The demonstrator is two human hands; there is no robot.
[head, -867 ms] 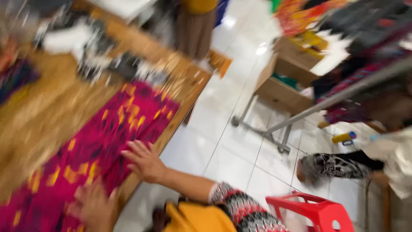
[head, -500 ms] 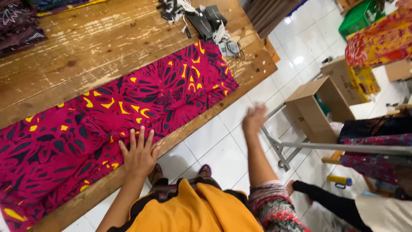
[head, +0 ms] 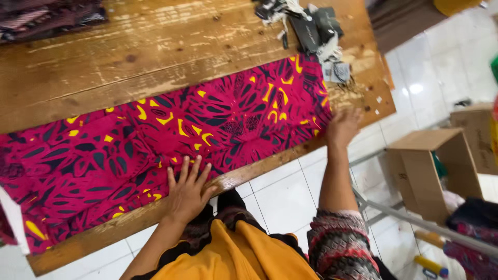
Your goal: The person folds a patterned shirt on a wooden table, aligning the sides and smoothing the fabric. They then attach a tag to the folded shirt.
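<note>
Magenta cloth – both hands flat on it

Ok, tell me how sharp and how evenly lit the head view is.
Head view: the magenta patterned cloth and left hand are fairly sharp; the right hand at the cloth's end is slightly smeared; the white tiled floor carries bright glare; the wooden table is evenly lit, without hard shadows.

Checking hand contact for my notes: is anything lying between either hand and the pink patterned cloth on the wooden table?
Nothing visible. The left hand lies flat, fingers spread, directly on the pink patterned cloth near the wooden table edge; the right hand touches its right end.
</note>
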